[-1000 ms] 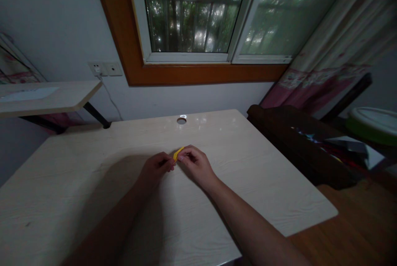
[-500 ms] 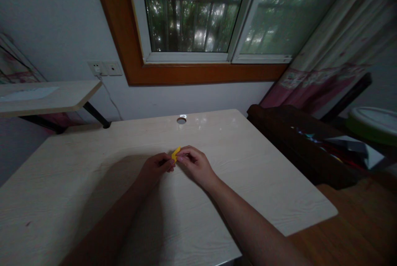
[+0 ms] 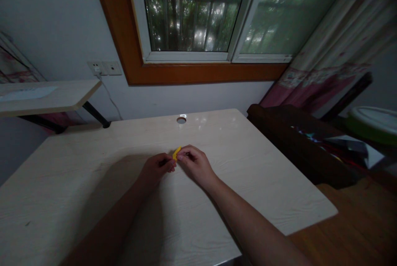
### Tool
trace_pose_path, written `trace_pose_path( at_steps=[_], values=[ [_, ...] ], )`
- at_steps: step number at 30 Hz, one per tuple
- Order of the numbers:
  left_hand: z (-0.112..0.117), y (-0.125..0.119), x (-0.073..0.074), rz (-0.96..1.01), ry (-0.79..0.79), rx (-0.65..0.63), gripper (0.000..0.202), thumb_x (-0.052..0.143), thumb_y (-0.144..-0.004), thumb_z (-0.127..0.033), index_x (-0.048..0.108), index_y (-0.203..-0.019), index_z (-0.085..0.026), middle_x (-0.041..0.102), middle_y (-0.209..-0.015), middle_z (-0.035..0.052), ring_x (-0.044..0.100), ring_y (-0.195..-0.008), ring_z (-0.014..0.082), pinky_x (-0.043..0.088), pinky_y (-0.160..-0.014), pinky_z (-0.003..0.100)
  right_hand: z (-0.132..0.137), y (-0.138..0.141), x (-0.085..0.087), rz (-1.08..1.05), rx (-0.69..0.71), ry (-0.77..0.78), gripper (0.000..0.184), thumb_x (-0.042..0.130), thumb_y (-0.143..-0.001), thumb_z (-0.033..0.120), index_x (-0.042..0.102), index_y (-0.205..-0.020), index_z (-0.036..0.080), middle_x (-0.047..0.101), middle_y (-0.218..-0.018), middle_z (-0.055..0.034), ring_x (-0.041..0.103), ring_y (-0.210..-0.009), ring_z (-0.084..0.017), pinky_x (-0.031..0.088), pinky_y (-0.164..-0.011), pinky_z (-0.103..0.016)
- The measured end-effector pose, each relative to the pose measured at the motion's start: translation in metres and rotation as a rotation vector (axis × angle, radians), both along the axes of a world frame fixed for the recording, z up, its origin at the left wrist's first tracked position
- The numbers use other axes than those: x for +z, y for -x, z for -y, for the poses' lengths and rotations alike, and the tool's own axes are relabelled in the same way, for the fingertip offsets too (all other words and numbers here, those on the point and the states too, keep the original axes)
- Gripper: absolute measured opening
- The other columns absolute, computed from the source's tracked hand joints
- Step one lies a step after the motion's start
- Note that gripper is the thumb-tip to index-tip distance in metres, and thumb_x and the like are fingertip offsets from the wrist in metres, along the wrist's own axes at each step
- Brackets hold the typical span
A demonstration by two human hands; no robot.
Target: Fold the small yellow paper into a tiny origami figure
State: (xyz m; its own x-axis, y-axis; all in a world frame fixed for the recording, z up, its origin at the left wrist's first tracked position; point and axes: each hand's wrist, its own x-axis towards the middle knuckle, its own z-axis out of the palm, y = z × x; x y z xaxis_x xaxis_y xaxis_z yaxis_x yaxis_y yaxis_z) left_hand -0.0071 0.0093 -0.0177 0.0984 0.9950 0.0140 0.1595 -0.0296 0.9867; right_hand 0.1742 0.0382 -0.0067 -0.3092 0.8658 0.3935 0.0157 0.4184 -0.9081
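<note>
A small, bright yellow piece (image 3: 176, 152) is pinched between my two hands over the middle of the desk. It looks like folded paper, but its exact kind is too small to make out. My left hand (image 3: 159, 168) grips its lower end between thumb and fingers. From the other side, my right hand (image 3: 196, 163) holds it with thumb and forefinger closed. The fingertips of both hands nearly meet and cover part of the piece. Its upper tip sticks up between them.
The pale wooden desk (image 3: 257, 175) has a round cable hole (image 3: 181, 120) near its back edge. A raised shelf (image 3: 71, 96) on black legs stands at the left. To the right is a dark wooden cabinet (image 3: 279, 133) with papers and a round green-sided container (image 3: 372, 125).
The yellow piece has turned slightly between my fingers and shows a narrower outline. Both hands stay in almost the same place.
</note>
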Motion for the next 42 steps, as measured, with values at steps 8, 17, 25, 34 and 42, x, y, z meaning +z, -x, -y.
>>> trace_pose_path(
  at_steps=[8, 17, 25, 34, 42],
  values=[
    [0.0005, 0.0002, 0.0039, -0.027, 0.015, 0.010, 0.020, 0.066, -0.077, -0.037, 0.068, -0.078, -0.017, 0.068, -0.065, 0.0012, 0.063, -0.064, 0.0155, 0.050, -0.064, 0.026, 0.0005, 0.0009, 0.0006, -0.020, 0.013, 0.018, 0.005, 0.066, -0.084, 0.022, 0.069, -0.088, 0.021, 0.068, -0.089, -0.0035, 0.063, -0.083, -0.016, 0.049, -0.075, -0.027],
    [0.0015, -0.0004, 0.0032, -0.048, -0.017, 0.009, 0.023, 0.066, -0.078, -0.039, 0.068, -0.081, -0.017, 0.069, -0.069, 0.0021, 0.064, -0.066, 0.0162, 0.051, -0.067, 0.027, 0.0010, 0.0006, 0.0018, 0.025, -0.020, -0.009, 0.005, 0.065, -0.084, 0.023, 0.069, -0.088, 0.021, 0.068, -0.089, -0.0037, 0.063, -0.083, -0.016, 0.049, -0.075, -0.028],
    [0.0030, -0.0007, 0.0061, -0.074, -0.017, 0.016, 0.023, 0.070, -0.075, -0.039, 0.067, -0.080, -0.017, 0.070, -0.070, 0.0013, 0.064, -0.068, 0.0158, 0.050, -0.068, 0.027, 0.0007, 0.0010, 0.0018, 0.054, -0.022, -0.040, 0.006, 0.064, -0.085, 0.022, 0.069, -0.088, 0.021, 0.068, -0.089, -0.0034, 0.063, -0.083, -0.016, 0.048, -0.074, -0.028],
    [0.0018, -0.0014, 0.0039, -0.035, 0.037, 0.033, 0.021, 0.071, -0.075, -0.038, 0.068, -0.079, -0.017, 0.071, -0.070, 0.0021, 0.067, -0.069, 0.0174, 0.052, -0.070, 0.028, 0.0024, 0.0018, 0.0016, 0.057, -0.049, -0.041, 0.007, 0.063, -0.086, 0.026, 0.069, -0.088, 0.022, 0.068, -0.088, -0.0040, 0.064, -0.082, -0.016, 0.049, -0.073, -0.028],
    [0.0026, -0.0034, 0.0091, -0.012, 0.053, 0.028, 0.019, 0.070, -0.074, -0.035, 0.068, -0.075, -0.017, 0.071, -0.068, 0.0019, 0.067, -0.067, 0.0170, 0.052, -0.069, 0.028, 0.0023, 0.0025, 0.0007, 0.034, -0.058, -0.002, 0.009, 0.064, -0.085, 0.027, 0.069, -0.089, 0.022, 0.069, -0.088, -0.0037, 0.064, -0.080, -0.016, 0.050, -0.073, -0.028]
  ],
)
